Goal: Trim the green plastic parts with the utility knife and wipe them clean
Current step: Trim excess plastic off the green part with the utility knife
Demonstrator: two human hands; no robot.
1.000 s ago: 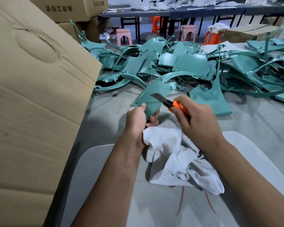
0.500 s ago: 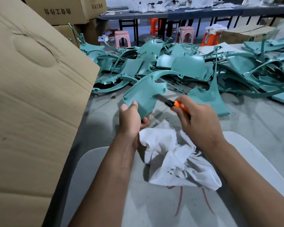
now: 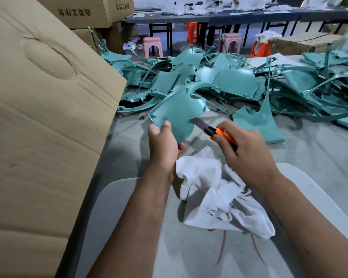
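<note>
My left hand (image 3: pixel 164 144) grips the lower edge of a curved green plastic part (image 3: pixel 176 110), thumb on its face, holding it upright above the grey table. My right hand (image 3: pixel 244 155) grips an orange utility knife (image 3: pixel 219 133); its extended blade (image 3: pixel 198 123) touches the part's right edge. A crumpled white cloth (image 3: pixel 217 195) lies below both hands, its top tucked against my left palm. A heap of green plastic parts (image 3: pixel 239 81) covers the table behind.
A large cardboard box flap (image 3: pixel 44 121) rises along the left. A single green part (image 3: pixel 257 121) stands just right of the knife. More cartons (image 3: pixel 82 11), pink and orange stools (image 3: pixel 152 46) and a long dark table (image 3: pixel 229 17) lie further back.
My left hand has raised the green part and shifted it left, turning its face more toward me. The knife blade has followed, staying at the part's right edge.
</note>
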